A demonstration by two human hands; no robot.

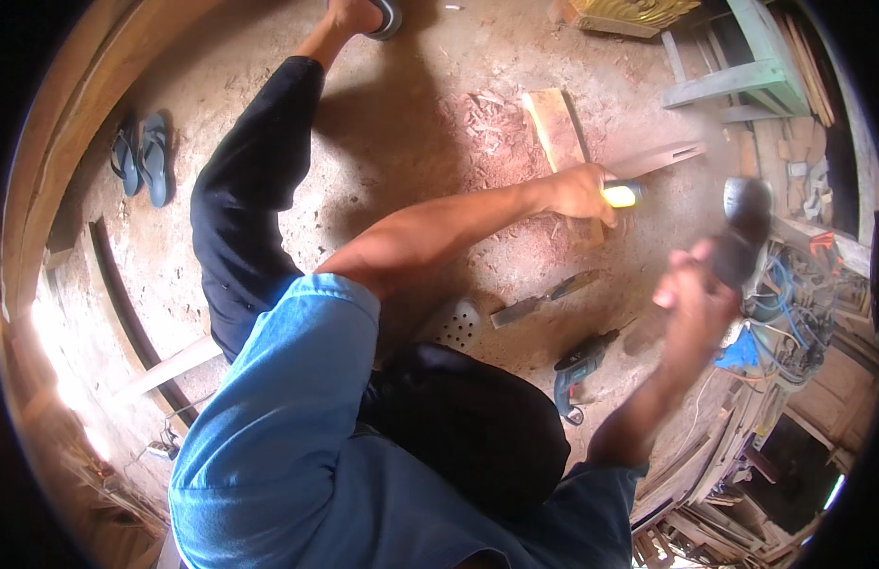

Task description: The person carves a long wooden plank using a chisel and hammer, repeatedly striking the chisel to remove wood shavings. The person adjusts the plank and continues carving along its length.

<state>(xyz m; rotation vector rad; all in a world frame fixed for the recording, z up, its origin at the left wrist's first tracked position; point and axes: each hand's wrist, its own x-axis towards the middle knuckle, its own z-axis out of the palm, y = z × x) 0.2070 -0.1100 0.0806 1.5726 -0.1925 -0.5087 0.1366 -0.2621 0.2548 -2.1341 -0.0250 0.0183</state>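
My left hand point(580, 192) is closed around a chisel point(622, 194) with a bright yellow-and-black handle end; its blade is hidden by my hand. Beneath that hand lies a pale wooden board point(556, 131), and a reddish flat piece with a slot point(662, 156) reaches out beyond it to the right. Off to the right, my right hand point(695, 284) is raised, fingers wrapped round a hammer-like tool point(745, 204) with a grey face and dark body. Motion blurs this tool and hand, so its exact kind is unclear.
Reddish shavings point(492, 123) cover the floor by the board. A flat-bladed tool point(544, 299) and a power drill point(580, 370) lie nearer me, beside my perforated shoe point(456, 324). Tangled cables point(790, 303) and a greenish wooden frame point(743, 85) stand right. Slippers point(153, 159) rest left.
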